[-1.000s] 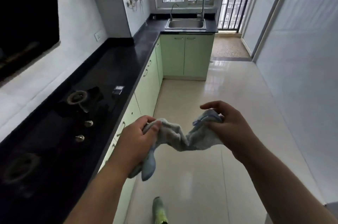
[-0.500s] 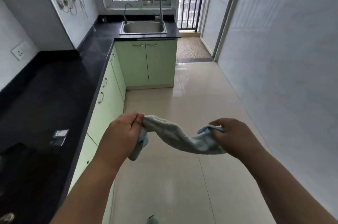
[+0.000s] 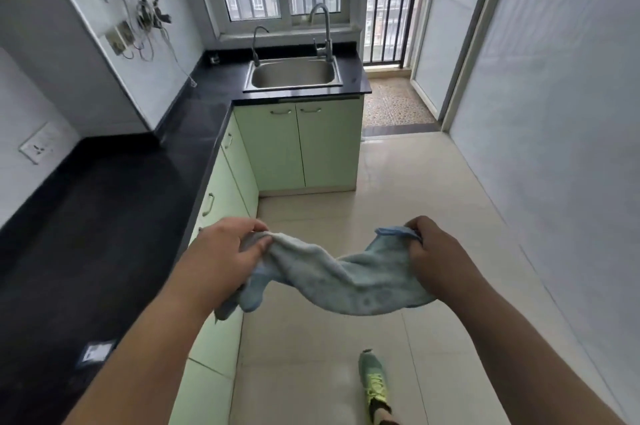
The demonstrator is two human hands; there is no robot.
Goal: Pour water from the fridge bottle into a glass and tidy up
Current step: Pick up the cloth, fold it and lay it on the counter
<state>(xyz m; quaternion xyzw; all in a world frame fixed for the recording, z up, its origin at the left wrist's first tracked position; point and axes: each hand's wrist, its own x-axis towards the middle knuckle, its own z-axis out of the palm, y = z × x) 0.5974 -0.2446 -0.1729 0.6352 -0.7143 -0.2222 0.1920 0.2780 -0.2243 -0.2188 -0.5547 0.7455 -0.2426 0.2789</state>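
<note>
A light blue cloth (image 3: 339, 279) hangs slack between my two hands over the tiled floor. My left hand (image 3: 228, 251) grips its left end, with a loose corner dangling below the wrist. My right hand (image 3: 440, 258) pinches the right end, fingers curled over the hem. Both hands are held out in front of me, beside the edge of the black counter (image 3: 114, 216). No bottle or glass is in view.
A steel sink (image 3: 294, 74) with two taps sits at the far end under the window. Green cabinets (image 3: 298, 147) run below the counter. A small device (image 3: 95, 352) lies on the counter at left. My shoe (image 3: 372, 379) is on the floor; a balcony door stands at right.
The view has moved forward along the kitchen toward the sink; the stove has left the frame. My hands have drawn apart, spreading the cloth wider between them.
</note>
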